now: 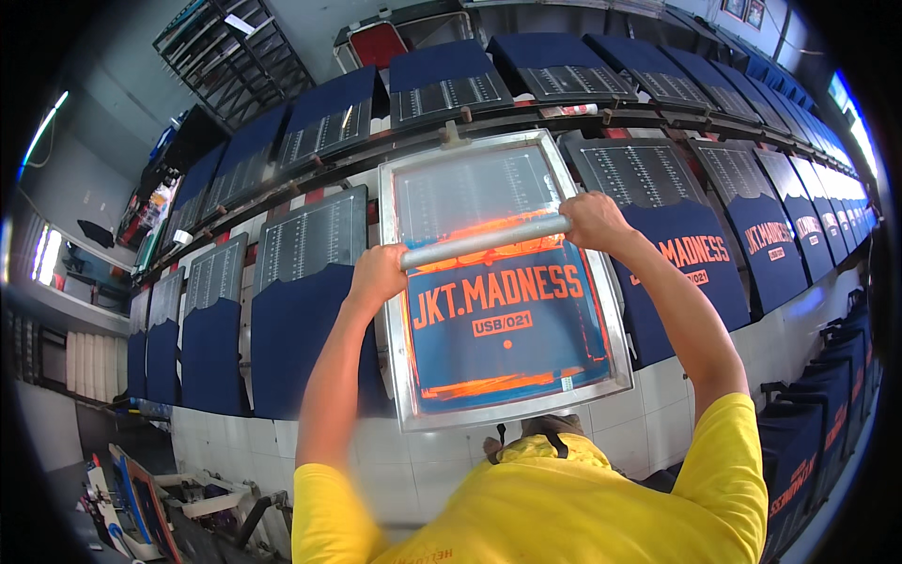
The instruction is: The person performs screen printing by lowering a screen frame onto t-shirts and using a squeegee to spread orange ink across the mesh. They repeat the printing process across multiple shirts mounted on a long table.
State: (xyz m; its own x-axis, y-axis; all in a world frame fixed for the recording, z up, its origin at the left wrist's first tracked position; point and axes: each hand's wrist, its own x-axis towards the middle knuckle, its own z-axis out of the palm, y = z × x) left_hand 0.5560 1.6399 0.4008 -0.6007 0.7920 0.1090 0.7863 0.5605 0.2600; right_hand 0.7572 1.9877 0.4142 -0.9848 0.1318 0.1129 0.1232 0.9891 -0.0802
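Both fists, left hand (376, 273) and right hand (592, 221), clamp the squeegee (484, 242) mid-screen (503, 414) over the navy shirt (291, 338), mid-pull, needing even pressure toward me, I judge.

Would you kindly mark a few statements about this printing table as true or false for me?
1. Both hands grip the grey squeegee bar. True: the left hand holds one end and the right hand the other.
2. The bar lies over a metal-framed printing screen. True.
3. The ink on the screen is green. False: it is orange.
4. The garments laid along the table are white. False: they are dark navy.
5. The person wears a yellow shirt. True.
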